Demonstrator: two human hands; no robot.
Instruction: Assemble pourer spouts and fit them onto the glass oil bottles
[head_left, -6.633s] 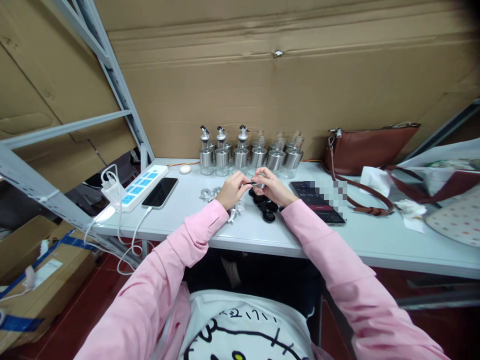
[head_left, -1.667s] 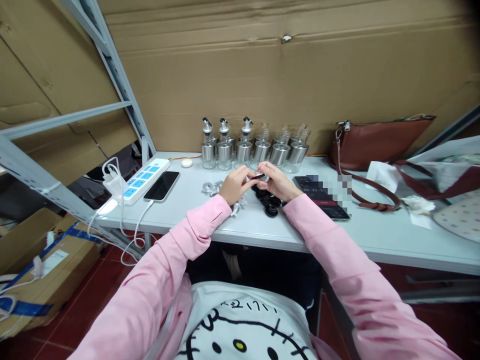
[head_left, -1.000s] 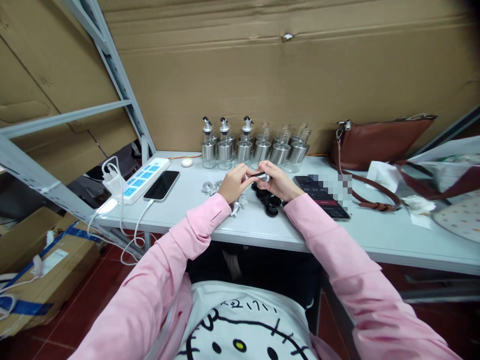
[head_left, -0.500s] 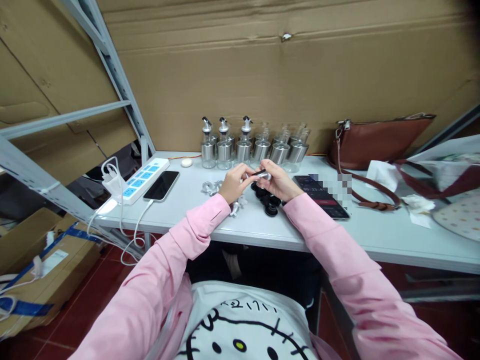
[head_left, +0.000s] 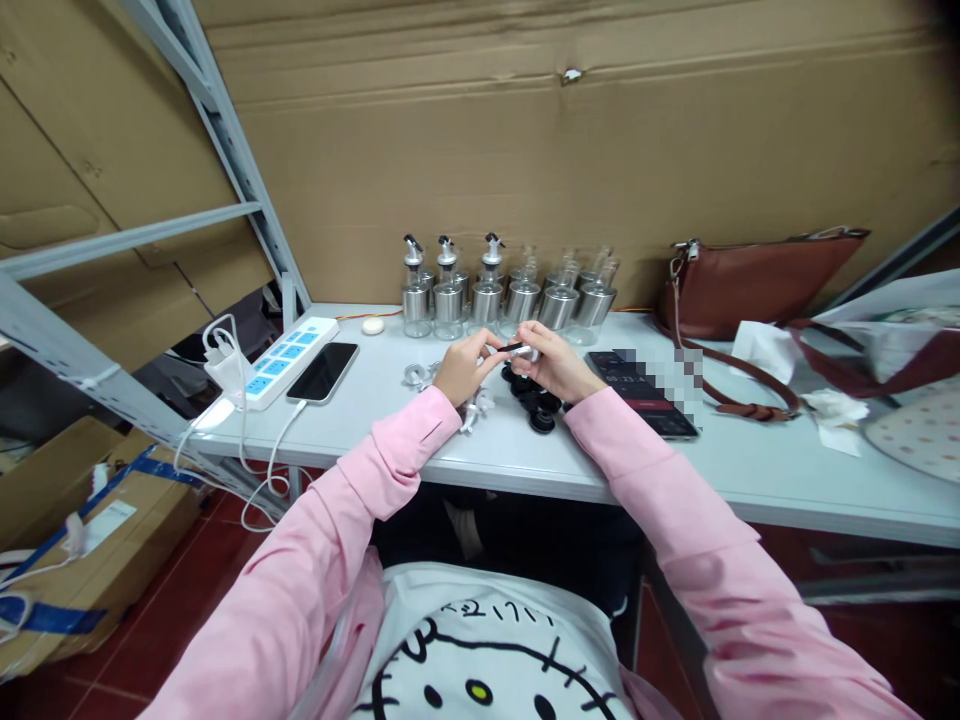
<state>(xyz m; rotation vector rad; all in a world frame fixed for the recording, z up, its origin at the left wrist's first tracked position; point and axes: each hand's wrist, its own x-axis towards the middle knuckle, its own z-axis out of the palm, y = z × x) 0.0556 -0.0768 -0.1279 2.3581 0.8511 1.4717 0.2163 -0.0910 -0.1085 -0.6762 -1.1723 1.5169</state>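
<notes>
My left hand (head_left: 463, 366) and my right hand (head_left: 551, 362) meet above the white table (head_left: 480, 455), both pinching one small silver-and-black pourer cap (head_left: 516, 350) between their fingertips. Under my right hand lies a cluster of black stoppers (head_left: 536, 402). Silver rings (head_left: 421, 375) and small clear spout parts (head_left: 475, 410) lie by my left wrist. Behind my hands stands a row of several steel-sleeved glass dispenser bottles (head_left: 504, 296); the three on the left carry black-tipped pourers.
A blue-and-white power strip (head_left: 286, 360) with a charger and a dark phone (head_left: 323, 371) lie at the left. Another phone (head_left: 643, 391) lies right of my hands. A brown bag (head_left: 750, 285), crumpled tissues (head_left: 832, 412) and a dotted cloth occupy the right. Cardboard walls the back.
My hands stay together on the small cap, with the fingers shifting slightly around it. Nothing else on the table has moved.
</notes>
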